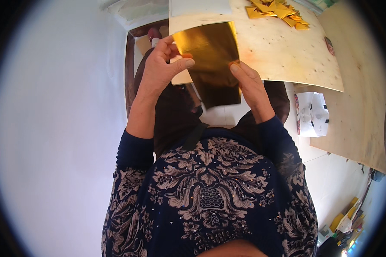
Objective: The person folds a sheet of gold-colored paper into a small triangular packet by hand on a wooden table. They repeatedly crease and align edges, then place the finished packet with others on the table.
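At the far left a plain pale surface (pixel 60 128) fills the view, and beside it the left grip (pixel 158 66) reaches up, thumb in front and fingers behind, pinched on the left edge of a gold sheet (pixel 212 64). The sheet hangs in the air between both hands, above the lap and by the near edge of the tabletop (pixel 283 58), its lower end free. The right grip (pixel 254 85) is clamped on the opposite edge, thumb on the shiny face; holding it from two sides presumably stops such thin, springy material from curling or slipping. Farther right, folded gold pieces (pixel 278 9) lie heaped at the tabletop's far side, perhaps so the space nearest the person stays usable. A small dark red object (pixel 329 46) sits near the right edge, seemingly out of the way. Lower, a white bag (pixel 315 113) stands beside the tabletop, apparently within easy reach; its contents cannot be made out.
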### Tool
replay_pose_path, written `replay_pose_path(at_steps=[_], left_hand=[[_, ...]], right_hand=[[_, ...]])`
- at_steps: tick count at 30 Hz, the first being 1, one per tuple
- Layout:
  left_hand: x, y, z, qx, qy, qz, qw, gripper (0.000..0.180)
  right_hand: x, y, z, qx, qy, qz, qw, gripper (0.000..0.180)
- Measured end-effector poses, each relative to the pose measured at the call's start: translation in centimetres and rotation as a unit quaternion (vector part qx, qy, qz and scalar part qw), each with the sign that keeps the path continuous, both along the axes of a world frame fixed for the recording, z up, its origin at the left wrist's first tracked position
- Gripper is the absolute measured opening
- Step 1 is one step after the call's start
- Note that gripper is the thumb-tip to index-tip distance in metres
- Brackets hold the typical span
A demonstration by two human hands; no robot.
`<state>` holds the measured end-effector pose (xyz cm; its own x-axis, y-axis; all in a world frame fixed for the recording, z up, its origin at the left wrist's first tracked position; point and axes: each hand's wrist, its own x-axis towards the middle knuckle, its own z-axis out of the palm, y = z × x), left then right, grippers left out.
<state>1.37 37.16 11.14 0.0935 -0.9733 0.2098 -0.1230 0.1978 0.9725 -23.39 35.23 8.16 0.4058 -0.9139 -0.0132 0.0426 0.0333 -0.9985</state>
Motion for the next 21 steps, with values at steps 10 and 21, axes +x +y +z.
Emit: replay_pose_path(at_steps=[10, 21], left_hand=[[-5.4, 2.2, 3.9, 0.006, 0.169, 0.002, 0.986, 0.017], [-7.7, 1.8, 3.1, 0.009, 0.064, -0.034, 0.997, 0.014]], right_hand=[[-2.6, 3.9, -0.3, 0.032, -0.096, -0.03, 0.994, 0.038], [-3.8, 2.3, 3.9, -0.096, -0.061, -0.169, 0.979, 0.038]])
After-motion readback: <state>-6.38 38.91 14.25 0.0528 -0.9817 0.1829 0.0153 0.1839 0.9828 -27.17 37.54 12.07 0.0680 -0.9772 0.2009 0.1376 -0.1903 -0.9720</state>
